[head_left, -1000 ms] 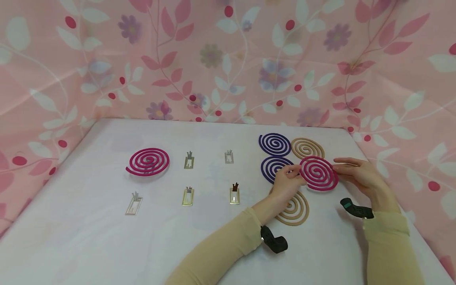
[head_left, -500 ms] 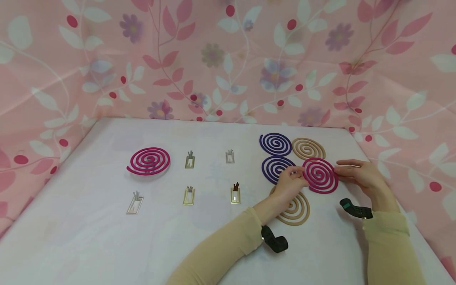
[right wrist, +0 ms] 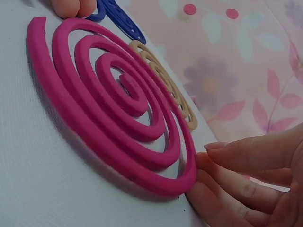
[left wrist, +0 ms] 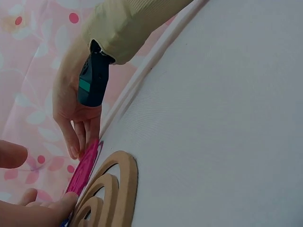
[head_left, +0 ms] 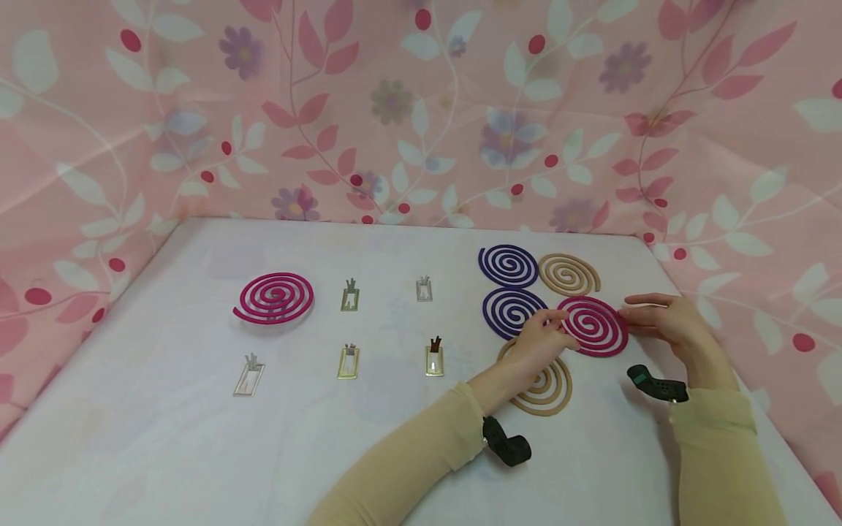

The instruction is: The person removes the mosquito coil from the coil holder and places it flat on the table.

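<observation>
A pink spiral coil [head_left: 595, 326] lies low over the white table at the right, nearly level, with one hand at each side. My left hand [head_left: 542, 342] pinches its left edge with fingertips and thumb. At the opposite edge, my right hand [head_left: 667, 321] grips the rim with its fingertips, seen close in the right wrist view, where one finger [right wrist: 255, 151] stands apart from the coil. A blue spiral coil [head_left: 509, 310] and a tan spiral coil [head_left: 559, 391] lie flat beside it, partly covered by my left hand and forearm.
Another blue coil [head_left: 508, 266] and a tan coil [head_left: 569, 274] lie behind. A second pink coil [head_left: 276, 297] sits raised on a stand at the left. Several small metal stands, such as a gold one [head_left: 434, 360] and a silver one [head_left: 248, 377], are spread across the table.
The pink coil between my hands has come down and slightly right, from tilted to nearly level. My left hand has moved a little right with it; my right hand has barely shifted.
</observation>
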Demonstrator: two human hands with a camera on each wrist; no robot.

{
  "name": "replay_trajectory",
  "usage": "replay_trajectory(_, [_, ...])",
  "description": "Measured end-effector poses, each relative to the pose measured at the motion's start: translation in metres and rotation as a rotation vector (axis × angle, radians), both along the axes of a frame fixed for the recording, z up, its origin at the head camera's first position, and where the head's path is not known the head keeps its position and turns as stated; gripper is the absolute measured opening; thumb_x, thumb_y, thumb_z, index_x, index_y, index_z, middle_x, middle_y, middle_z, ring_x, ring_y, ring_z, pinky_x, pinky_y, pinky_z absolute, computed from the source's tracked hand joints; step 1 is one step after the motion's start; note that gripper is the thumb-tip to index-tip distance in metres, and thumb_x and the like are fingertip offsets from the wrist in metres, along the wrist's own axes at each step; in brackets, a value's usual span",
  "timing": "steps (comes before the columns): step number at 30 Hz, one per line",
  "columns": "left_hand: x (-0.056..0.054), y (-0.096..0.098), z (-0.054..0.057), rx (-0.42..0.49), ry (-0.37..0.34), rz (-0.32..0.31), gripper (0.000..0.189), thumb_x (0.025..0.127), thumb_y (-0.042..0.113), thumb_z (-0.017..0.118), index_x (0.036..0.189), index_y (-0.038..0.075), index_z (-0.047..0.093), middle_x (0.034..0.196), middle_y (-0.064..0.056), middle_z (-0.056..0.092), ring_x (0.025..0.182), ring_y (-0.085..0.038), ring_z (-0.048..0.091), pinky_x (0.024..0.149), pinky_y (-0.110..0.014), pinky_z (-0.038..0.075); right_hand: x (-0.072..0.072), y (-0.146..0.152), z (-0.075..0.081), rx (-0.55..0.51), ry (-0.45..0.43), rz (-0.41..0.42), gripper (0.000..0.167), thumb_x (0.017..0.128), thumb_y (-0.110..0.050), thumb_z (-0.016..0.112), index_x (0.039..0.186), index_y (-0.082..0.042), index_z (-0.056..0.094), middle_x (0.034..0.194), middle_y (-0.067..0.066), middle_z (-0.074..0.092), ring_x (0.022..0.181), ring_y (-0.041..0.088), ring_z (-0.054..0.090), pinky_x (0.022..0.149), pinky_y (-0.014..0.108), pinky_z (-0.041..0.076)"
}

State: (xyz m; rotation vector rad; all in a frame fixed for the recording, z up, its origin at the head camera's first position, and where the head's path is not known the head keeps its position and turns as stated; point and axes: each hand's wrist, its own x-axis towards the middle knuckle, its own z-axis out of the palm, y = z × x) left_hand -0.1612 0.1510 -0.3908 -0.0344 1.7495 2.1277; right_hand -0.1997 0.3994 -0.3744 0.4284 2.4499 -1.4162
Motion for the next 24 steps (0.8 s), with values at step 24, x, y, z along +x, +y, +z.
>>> replay_trajectory(24, [0.0, -0.0009, -0.0016, 0.014, -0.008, -0.062, 0.051, 0.074, -0.004, 0.066, 0.124, 0.008, 0.064, 0.144, -0.007, 0.057, 0.137, -0.018, 0.049, 0.114, -0.033, 0.039, 0.0012, -0.0024, -0.001, -0.026, 0.03, -0.028, 0.065, 0.099, -0.03, 0.061, 0.147, 0.007, 0.037, 0.08, -0.02, 0.067, 0.08, 0.006, 0.073, 0.075, 0.02, 0.059])
